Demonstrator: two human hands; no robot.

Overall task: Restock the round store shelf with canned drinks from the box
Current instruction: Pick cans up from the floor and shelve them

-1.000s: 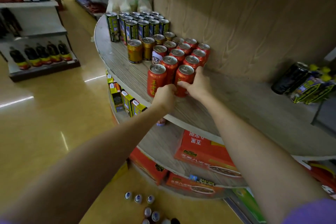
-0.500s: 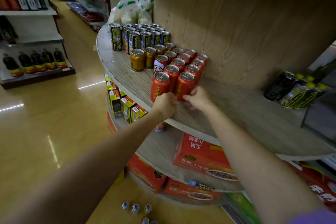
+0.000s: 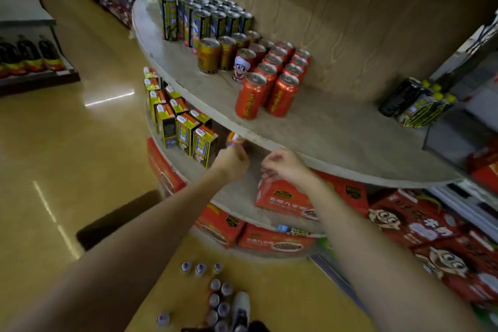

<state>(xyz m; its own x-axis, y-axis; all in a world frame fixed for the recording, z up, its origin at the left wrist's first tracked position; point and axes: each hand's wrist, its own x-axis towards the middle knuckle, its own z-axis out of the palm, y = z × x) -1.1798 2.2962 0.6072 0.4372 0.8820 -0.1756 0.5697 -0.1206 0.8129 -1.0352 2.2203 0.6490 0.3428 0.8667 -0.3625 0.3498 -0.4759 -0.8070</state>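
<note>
A shop aisle with a glossy yellow floor [image 3: 80, 143] filled the view, seen from above. Nearest, at the bottom edge, a cluster of small cans [image 3: 218, 296] stood on the floor beside a white shoe [image 3: 241, 307]; any box they came from was cut off or out of view.

Two bare forearms reached up from there. The left hand [image 3: 231, 162] and right hand [image 3: 283, 167] hung just below the rim of the round shelf [image 3: 336, 132], near each other but apart. Both sets of fingers were loosely curled and held nothing that could be seen; the left knuckles hid whatever lay under them.

Behind the hands, a lower tier carried red cartons [image 3: 285, 199] and yellow drink cartons [image 3: 186, 132]. A small orange item just above the left hand was too blurred to name.

On the round shelf, two red cans [image 3: 265, 96] stood upright side by side at the front of a block of red cans, with gold cans [image 3: 215, 55] and dark cans [image 3: 204, 21] farther back against the wooden core. Judging by this, one batch looked shelved, while a wide bare stretch of shelf to the right and the cans on the floor suggested much restocking remained. At the far right, dark bottles [image 3: 415, 102] lay tilted and partly cut off.
</note>
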